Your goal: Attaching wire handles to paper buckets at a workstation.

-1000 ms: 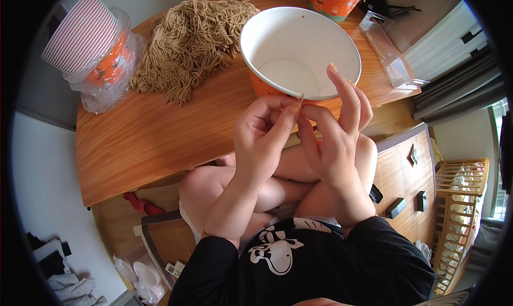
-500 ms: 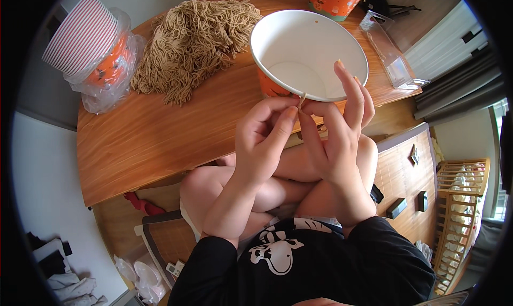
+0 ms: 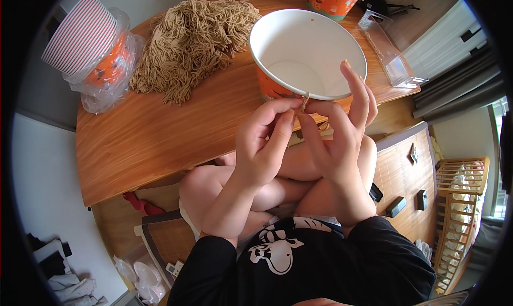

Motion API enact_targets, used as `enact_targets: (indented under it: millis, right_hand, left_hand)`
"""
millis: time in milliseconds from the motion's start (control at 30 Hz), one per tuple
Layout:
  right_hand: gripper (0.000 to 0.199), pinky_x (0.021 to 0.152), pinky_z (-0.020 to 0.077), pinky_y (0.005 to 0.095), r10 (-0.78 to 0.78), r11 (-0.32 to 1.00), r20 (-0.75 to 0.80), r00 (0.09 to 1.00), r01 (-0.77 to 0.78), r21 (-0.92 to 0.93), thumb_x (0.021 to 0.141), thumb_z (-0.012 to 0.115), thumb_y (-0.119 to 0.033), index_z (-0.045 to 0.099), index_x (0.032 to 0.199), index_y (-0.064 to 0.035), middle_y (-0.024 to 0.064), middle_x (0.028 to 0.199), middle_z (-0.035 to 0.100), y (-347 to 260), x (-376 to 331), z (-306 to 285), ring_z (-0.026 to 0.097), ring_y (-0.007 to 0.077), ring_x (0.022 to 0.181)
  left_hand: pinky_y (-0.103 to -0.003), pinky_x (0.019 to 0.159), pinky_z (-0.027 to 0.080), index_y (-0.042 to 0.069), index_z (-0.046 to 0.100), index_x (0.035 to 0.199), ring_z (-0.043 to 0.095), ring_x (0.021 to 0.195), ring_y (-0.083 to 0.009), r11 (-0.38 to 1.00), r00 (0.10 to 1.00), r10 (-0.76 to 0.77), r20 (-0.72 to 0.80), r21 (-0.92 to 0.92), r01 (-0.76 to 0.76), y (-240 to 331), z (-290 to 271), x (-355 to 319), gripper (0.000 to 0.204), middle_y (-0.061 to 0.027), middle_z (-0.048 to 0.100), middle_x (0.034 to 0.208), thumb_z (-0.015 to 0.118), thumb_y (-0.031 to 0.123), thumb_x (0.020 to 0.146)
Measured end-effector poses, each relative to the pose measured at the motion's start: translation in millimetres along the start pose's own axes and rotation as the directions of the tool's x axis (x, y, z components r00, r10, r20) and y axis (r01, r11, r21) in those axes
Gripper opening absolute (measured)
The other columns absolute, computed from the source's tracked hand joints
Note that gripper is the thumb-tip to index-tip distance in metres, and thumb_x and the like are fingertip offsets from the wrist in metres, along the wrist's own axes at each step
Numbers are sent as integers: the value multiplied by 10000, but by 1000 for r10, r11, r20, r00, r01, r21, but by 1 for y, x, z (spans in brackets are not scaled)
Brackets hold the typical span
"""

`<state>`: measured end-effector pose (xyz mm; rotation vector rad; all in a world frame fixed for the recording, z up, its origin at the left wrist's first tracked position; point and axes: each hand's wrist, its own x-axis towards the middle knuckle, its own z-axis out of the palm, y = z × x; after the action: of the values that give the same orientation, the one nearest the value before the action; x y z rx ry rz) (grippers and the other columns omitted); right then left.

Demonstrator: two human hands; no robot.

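A large paper bucket point(image 3: 315, 44), white inside and orange outside, stands near the table's edge in front of me. Just below its near rim, a short tan cord point(image 3: 305, 102) shows as a small loop or knot between my fingertips. My left hand point(image 3: 263, 143) pinches it with thumb and forefinger. From the other side my right hand point(image 3: 337, 140) grips it between thumb and forefinger, its other fingers raised. Whether the cord runs through the bucket's wall is hidden by my fingers. A small hole shows in the far wall.
Left of the bucket lies a heap of tan cords point(image 3: 197, 44). A stack of striped paper buckets point(image 3: 80, 36), partly in clear plastic, stands at the far left. More orange buckets point(image 3: 334, 1) and a clear acrylic tray point(image 3: 387, 49) are at the back right of the wooden table point(image 3: 144, 140).
My fingertips have parted slightly and more of the tan cord shows between them. The right hand has shifted a little to the right; the bucket has moved very slightly.
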<state>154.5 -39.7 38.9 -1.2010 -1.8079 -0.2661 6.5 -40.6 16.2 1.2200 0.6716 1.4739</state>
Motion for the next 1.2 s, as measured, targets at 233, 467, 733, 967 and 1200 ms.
enact_targets:
  millis: [233,467,733,967,1200]
  right_hand:
    - [179,1157,242,448,25,999,30,999,-26,29,749,788,-122,729,913,-167,193,1540,439,-3,1,-4,371,344,1395]
    - [182,1139,294,433,-22,998,18,1000,23,-58,729,816,-133,740,893,-153,189,1552,434,-9,-2,-5,392,340,1388]
    - [94,1138,289,424,-66,995,-1,998,65,-81,729,816,-165,755,799,-173,172,1507,507,-9,2,-7,388,327,1391]
    - [104,1152,241,415,-84,996,11,996,84,-33,713,815,-169,761,801,-181,106,1512,520,-8,5,-4,328,310,1431]
    - [114,1158,228,418,-87,995,13,996,87,-45,712,813,-170,768,815,-190,110,1510,520,-6,3,0,327,329,1425]
  left_hand:
    - [-154,609,376,-21,668,1176,490,710,17,973,990,-132,43,-187,138,3,-7,2,203,38,646,885,610,104,1027]
    - [-153,590,399,-28,685,1128,530,664,7,987,993,-121,7,-104,121,2,-5,3,180,25,662,808,691,68,976]
    - [-189,726,520,-51,676,1079,634,767,-41,975,996,-74,-55,-212,61,-2,3,3,131,-34,713,840,660,44,991]
    - [-193,742,525,-48,671,1081,638,782,-42,967,995,-63,-79,-250,41,-4,5,2,122,-40,717,868,647,37,997]
    - [-189,717,517,-42,683,1070,622,773,-32,965,992,-87,-88,-254,62,-1,3,5,138,-25,710,875,655,72,999]
